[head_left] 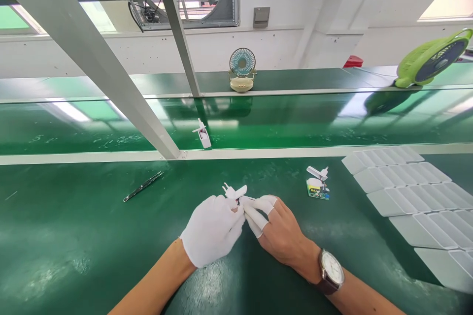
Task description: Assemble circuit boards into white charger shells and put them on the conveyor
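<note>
My left hand (212,230), in a white glove, is closed around a small white plastic device with a two-pin plug (231,192). White finger cots cover some fingers of my right hand (279,229), which pinches the near right side of the same device. A white flap stands out from its top, and a bit of its inside shows dark. My fingers hide most of the body. Right of my hands, a similar white plug piece (318,173) lies at the top of a small green and yellow printed card or board (318,191).
Black tweezers (143,187) lie on the green bench at left. Another white plug device (202,135) rests on the green belt beyond the bench rail. Overlapping rows of translucent white trays (417,192) fill the right side. A slanted grey post (111,69) crosses the upper left. Two fans stand behind.
</note>
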{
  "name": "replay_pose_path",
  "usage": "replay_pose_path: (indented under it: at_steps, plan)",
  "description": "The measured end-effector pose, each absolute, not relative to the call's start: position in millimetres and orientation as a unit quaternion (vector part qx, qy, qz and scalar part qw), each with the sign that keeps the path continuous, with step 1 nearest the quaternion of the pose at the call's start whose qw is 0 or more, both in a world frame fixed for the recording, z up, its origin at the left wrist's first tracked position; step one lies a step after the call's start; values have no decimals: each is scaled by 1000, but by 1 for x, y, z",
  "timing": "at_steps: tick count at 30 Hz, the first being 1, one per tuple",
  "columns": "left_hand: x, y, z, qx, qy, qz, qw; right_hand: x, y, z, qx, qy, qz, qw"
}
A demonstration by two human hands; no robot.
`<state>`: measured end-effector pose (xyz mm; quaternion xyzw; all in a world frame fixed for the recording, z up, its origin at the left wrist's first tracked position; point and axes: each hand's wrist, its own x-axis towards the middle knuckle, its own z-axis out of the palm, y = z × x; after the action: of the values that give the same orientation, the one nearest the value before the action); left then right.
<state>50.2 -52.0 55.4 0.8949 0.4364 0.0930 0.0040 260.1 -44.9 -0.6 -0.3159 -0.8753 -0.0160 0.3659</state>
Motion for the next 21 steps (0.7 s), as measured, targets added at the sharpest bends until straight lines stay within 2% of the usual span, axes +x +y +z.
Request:
replay_pose_path:
  at_steps: [6, 14, 21]
  plan:
    - [56, -56, 56, 870, 485, 71, -51, 262, -46, -7, -323, -881, -2, 346]
    - [61, -62, 47, 847, 522, 90, -41, 258, -47, 12, -303, -881, -58, 358]
    - [69, -67, 44, 841, 524, 102, -86, 254, -50, 19, -299, -890, -93, 331]
